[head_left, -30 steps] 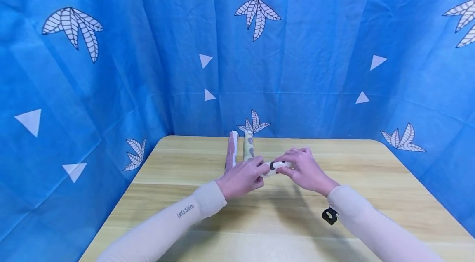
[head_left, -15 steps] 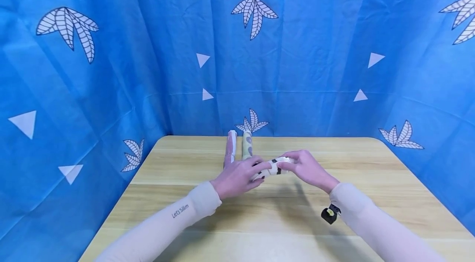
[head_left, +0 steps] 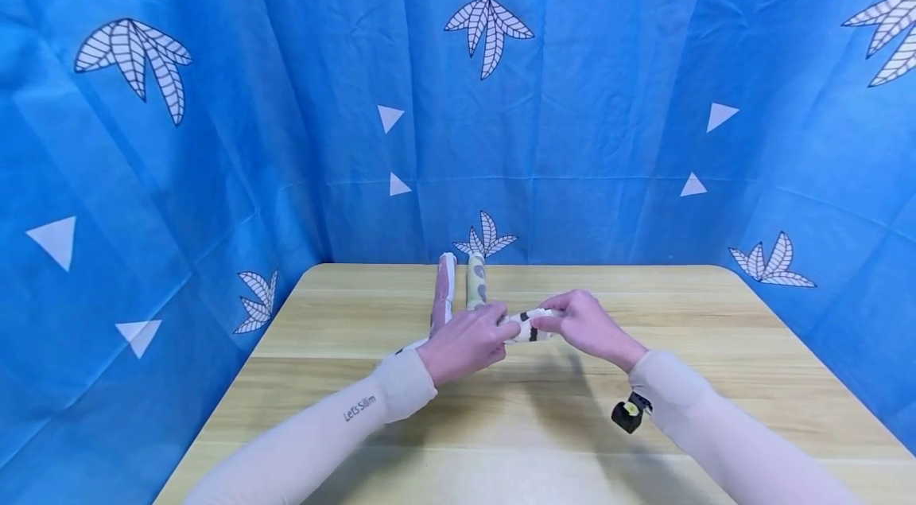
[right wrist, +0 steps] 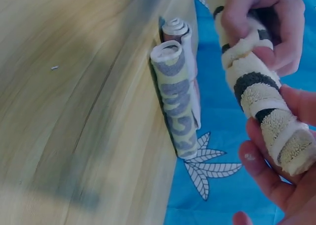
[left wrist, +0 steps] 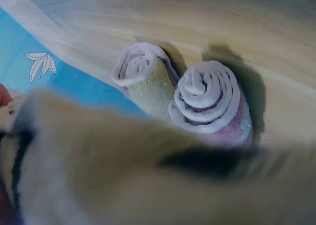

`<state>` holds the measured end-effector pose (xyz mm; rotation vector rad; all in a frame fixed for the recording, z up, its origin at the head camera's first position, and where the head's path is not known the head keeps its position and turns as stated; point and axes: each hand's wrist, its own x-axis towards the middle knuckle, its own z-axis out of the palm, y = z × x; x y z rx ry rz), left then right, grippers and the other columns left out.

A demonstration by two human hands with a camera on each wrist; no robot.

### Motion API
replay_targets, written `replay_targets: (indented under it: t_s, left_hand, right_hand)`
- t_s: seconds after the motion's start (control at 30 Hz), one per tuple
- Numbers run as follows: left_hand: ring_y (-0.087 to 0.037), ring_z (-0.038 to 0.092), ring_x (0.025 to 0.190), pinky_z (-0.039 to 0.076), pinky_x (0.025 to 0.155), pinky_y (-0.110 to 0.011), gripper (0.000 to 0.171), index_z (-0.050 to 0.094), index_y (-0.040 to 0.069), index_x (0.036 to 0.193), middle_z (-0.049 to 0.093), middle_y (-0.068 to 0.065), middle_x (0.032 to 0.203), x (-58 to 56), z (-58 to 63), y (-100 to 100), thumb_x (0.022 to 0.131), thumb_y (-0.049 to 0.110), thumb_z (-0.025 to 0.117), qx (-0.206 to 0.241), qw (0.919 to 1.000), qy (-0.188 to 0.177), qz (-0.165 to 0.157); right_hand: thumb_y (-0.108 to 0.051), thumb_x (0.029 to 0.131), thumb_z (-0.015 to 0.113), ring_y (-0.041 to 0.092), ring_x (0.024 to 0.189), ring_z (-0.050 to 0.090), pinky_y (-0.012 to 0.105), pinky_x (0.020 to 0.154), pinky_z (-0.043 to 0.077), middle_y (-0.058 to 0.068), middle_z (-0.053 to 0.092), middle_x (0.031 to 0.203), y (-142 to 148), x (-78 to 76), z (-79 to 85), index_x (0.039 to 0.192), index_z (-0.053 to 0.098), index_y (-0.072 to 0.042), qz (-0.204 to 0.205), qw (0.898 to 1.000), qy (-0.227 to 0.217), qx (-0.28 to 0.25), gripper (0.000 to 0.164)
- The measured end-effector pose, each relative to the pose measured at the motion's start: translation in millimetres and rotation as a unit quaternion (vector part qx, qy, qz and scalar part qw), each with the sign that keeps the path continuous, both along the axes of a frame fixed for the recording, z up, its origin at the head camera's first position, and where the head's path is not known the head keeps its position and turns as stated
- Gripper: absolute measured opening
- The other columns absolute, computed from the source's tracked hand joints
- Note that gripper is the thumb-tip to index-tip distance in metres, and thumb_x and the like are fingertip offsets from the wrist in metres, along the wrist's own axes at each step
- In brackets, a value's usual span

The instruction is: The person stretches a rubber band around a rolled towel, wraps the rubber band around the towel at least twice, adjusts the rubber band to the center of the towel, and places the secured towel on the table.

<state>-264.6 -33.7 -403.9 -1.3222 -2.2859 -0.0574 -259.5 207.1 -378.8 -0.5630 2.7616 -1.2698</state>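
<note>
A rolled cream towel with black patches (head_left: 528,328) is held above the table between both hands. My left hand (head_left: 467,342) grips it around its middle, and my right hand (head_left: 588,332) holds the right end between thumb and fingers. In the right wrist view the towel (right wrist: 259,94) runs diagonally, its wraps slightly uneven near the end. A blurred stretch of it fills the lower left wrist view. Behind the left hand lie two rolled towels side by side, one pink and white (head_left: 443,292), the other pale green with grey spots (head_left: 475,282).
The wooden table (head_left: 644,306) extends around both hands. A blue patterned curtain (head_left: 608,131) hangs along its back and sides. A small black device (head_left: 628,414) is strapped at the right wrist. A tiny white scrap (right wrist: 55,67) lies on the wood.
The left fingers, looser half a second ago, curl round the towel again. The right hand has moved slightly left, and the towel shows different black patches. The two rolled towels stay put.
</note>
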Motion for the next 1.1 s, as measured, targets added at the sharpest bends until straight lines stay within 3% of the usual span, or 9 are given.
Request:
replay_targets:
  t_s: [0.17, 0.33, 0.5, 0.6, 0.73, 0.83, 0.9, 1.0, 1.1]
  left_hand:
    - [-0.007, 0.052, 0.073, 0.045, 0.059, -0.012, 0.014, 0.060, 0.022, 0.097, 0.057, 0.002, 0.099, -0.3, -2.3, -6, 0.091, 0.022, 0.073, 0.019, 0.9996, -0.019, -0.007]
    - [-0.004, 0.055, 0.076, 0.051, 0.070, -0.015, 0.016, 0.059, 0.021, 0.093, 0.060, 0.006, 0.100, -2.4, -6.6, -17, 0.092, 0.031, 0.072, 0.058, 0.9978, -0.032, 0.001]
    - [-0.004, 0.055, 0.074, 0.049, 0.070, -0.016, 0.020, 0.056, 0.023, 0.101, 0.060, 0.009, 0.097, -3.6, -6.5, -14, 0.091, 0.031, 0.072, 0.088, 0.9867, -0.133, 0.033]
    - [-0.006, 0.056, 0.075, 0.048, 0.071, -0.021, 0.022, 0.056, 0.028, 0.105, 0.062, 0.009, 0.097, -4.7, -2.2, -15, 0.090, 0.025, 0.072, 0.121, 0.9651, -0.227, 0.052]
    - [-0.008, 0.059, 0.069, 0.051, 0.063, -0.026, 0.023, 0.056, 0.031, 0.107, 0.066, 0.005, 0.092, -6.0, 2.2, -18, 0.092, 0.023, 0.070, 0.172, 0.9177, -0.356, 0.043]
    - [-0.010, 0.061, 0.068, 0.053, 0.063, -0.027, 0.022, 0.056, 0.028, 0.110, 0.068, 0.002, 0.090, -7.3, 3.7, -19, 0.093, 0.021, 0.069, 0.203, 0.8811, -0.427, 0.022]
    - [-0.010, 0.062, 0.074, 0.053, 0.069, -0.028, 0.022, 0.056, 0.026, 0.111, 0.069, 0.004, 0.093, -8.9, 3.5, -20, 0.094, 0.020, 0.069, 0.219, 0.8640, -0.453, 0.012]
    - [-0.011, 0.061, 0.081, 0.051, 0.076, -0.028, 0.023, 0.056, 0.025, 0.113, 0.069, 0.005, 0.096, -10.5, 2.9, -21, 0.095, 0.019, 0.069, 0.232, 0.8494, -0.474, 0.006]
    - [-0.012, 0.060, 0.083, 0.050, 0.076, -0.028, 0.022, 0.055, 0.026, 0.114, 0.069, 0.005, 0.097, -8.7, 3.9, -21, 0.096, 0.021, 0.068, 0.233, 0.8451, -0.481, 0.006]
  right_hand:
    - [-0.027, 0.093, 0.070, 0.016, 0.063, 0.042, 0.028, 0.057, 0.035, 0.003, 0.068, 0.081, 6, 0.1, 4.5, 0.100, 0.079, -0.011, -0.003, 1.000, -0.015, -0.024, 0.020]
    - [-0.030, 0.093, 0.070, 0.019, 0.088, 0.057, 0.032, 0.078, 0.043, 0.007, 0.075, 0.100, 14, -3.6, 8.9, 0.107, 0.077, -0.005, -0.024, 0.997, -0.054, -0.046, 0.030]
    - [-0.035, 0.094, 0.069, 0.019, 0.094, 0.058, 0.034, 0.082, 0.043, 0.007, 0.075, 0.106, 17, -4.1, 7.5, 0.111, 0.077, -0.008, -0.027, 0.998, -0.043, -0.048, 0.033]
    - [-0.036, 0.096, 0.068, 0.023, 0.100, 0.063, 0.035, 0.082, 0.050, 0.010, 0.072, 0.120, 17, -1.0, 3.5, 0.121, 0.073, -0.012, 0.001, 0.999, 0.011, -0.051, 0.036]
    - [-0.031, 0.095, 0.070, 0.031, 0.120, 0.061, 0.046, 0.090, 0.054, 0.010, 0.064, 0.136, 20, 4.1, -4.3, 0.130, 0.068, -0.018, 0.051, 0.990, 0.127, -0.043, 0.037]
    - [-0.026, 0.088, 0.078, 0.031, 0.124, 0.056, 0.055, 0.095, 0.048, 0.008, 0.064, 0.135, 23, 7.3, -9.6, 0.128, 0.069, -0.021, 0.073, 0.970, 0.234, -0.002, 0.041]
    - [-0.023, 0.081, 0.084, 0.030, 0.122, 0.055, 0.056, 0.094, 0.043, 0.006, 0.065, 0.132, 24, 8.3, -12.3, 0.126, 0.070, -0.023, 0.076, 0.949, 0.302, 0.036, 0.047]
    - [-0.019, 0.074, 0.089, 0.026, 0.116, 0.056, 0.052, 0.091, 0.038, 0.003, 0.068, 0.124, 25, 7.9, -15.2, 0.123, 0.071, -0.025, 0.067, 0.919, 0.381, 0.080, 0.052]
    - [-0.013, 0.073, 0.090, 0.022, 0.109, 0.057, 0.046, 0.087, 0.036, 0.001, 0.070, 0.113, 24, 5.0, -16.5, 0.117, 0.073, -0.022, 0.057, 0.899, 0.425, 0.091, 0.048]
